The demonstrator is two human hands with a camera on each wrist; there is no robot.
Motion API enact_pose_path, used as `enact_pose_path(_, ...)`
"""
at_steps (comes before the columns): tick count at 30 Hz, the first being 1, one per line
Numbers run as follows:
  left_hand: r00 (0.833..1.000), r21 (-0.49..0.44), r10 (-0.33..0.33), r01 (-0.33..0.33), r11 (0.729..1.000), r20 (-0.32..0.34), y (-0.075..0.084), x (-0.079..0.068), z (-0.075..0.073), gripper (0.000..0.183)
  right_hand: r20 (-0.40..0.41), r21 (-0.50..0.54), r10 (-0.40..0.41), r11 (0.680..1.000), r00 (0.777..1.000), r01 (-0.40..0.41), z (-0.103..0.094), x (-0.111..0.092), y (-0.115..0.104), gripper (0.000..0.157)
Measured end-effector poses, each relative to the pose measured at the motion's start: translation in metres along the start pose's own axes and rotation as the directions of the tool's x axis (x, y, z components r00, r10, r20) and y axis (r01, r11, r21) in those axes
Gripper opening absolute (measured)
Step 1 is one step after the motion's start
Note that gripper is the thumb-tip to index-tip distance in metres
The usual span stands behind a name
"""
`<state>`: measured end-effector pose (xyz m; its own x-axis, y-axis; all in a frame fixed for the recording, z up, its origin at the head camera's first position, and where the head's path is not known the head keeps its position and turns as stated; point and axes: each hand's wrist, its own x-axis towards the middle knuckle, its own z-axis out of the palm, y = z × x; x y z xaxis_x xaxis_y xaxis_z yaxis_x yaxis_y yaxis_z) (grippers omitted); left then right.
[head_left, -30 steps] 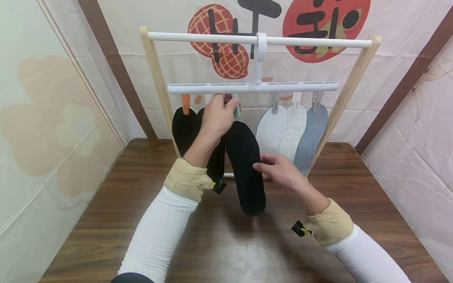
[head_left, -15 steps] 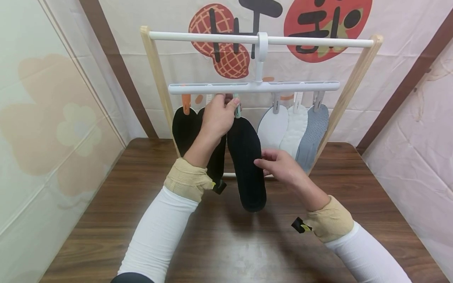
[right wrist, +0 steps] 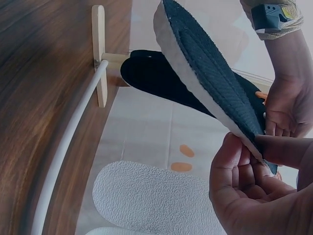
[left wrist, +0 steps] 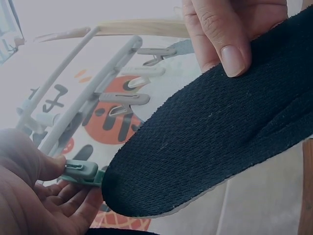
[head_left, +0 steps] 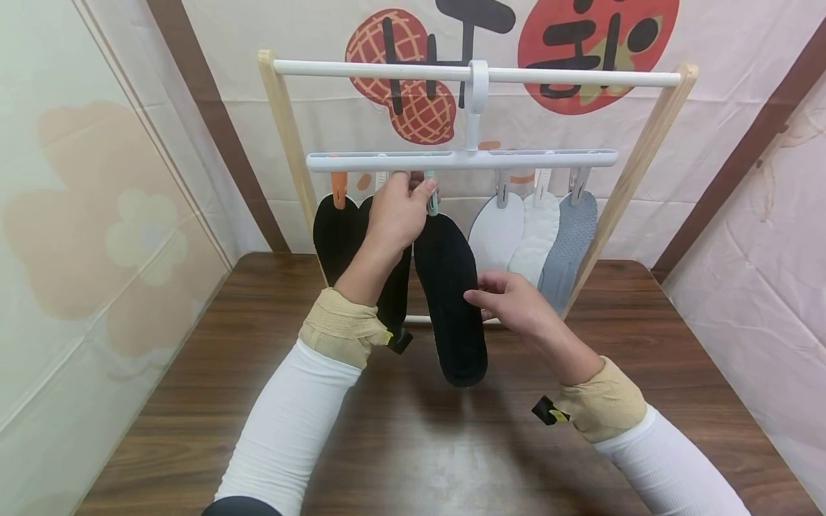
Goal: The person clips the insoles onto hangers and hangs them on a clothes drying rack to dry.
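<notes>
My right hand [head_left: 516,304] pinches a black insole [head_left: 452,301] by its right edge, thumb on the dark face and fingers behind. In the right wrist view the insole's pale underside [right wrist: 183,63] shows. My left hand [head_left: 396,211] holds a mint-green clip [left wrist: 80,170] on the white hanger [head_left: 400,160], thumb on one side and fingers on the other. The insole's rounded upper end meets the clip's tip. Further left hang two more black insoles [head_left: 332,233], the inner one partly hidden by my left forearm; an orange clip [head_left: 338,190] grips the outer one.
On the hanger's right half, grey and white clips hold a white insole [head_left: 493,226], a textured white one [head_left: 535,233] and a grey one [head_left: 571,240]. A wooden rack [head_left: 282,122] with a white top rod [head_left: 374,69] stands on the brown table [head_left: 426,466] before a printed cloth.
My right hand has raised the black insole slightly, bringing its upper end to the mint-green clip. Over the last half second both hands stay almost still.
</notes>
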<state>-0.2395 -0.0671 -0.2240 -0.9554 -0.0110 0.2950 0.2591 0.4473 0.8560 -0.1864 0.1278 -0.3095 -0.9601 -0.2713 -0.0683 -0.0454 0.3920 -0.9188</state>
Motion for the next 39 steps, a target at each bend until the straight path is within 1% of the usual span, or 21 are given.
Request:
enact_pose_path(12,1.0,-0.002,-0.003,0.003,1.0,0.007,0.0,0.001,0.0,0.034,0.003,0.03,-0.006,1.0,1.0,0.006,0.0,0.003,-0.002,0.023)
enact_pose_path(23,1.0,-0.025,0.007,-0.007,1.0,0.001,-0.002,-0.001,0.0,0.038,-0.001,0.051,-0.036,0.998,0.999,0.036,0.001,0.006,-0.008,0.025)
enact_pose_path(29,1.0,-0.025,-0.006,0.006,1.0,0.005,-0.003,0.0,-0.001,0.04,0.0,0.036,-0.047,0.998,0.999,0.047,0.001,0.007,-0.01,0.026)
enact_pose_path(34,1.0,-0.02,-0.011,0.011,1.0,0.008,-0.002,0.0,-0.002,0.039,-0.011,0.007,-0.02,1.0,1.0,0.02,0.002,0.007,-0.011,0.027)
enact_pose_path(39,1.0,-0.013,-0.013,0.013,1.0,0.005,-0.001,-0.001,-0.003,0.039,-0.007,0.008,-0.022,1.0,1.0,0.022,0.004,0.008,-0.013,0.027)
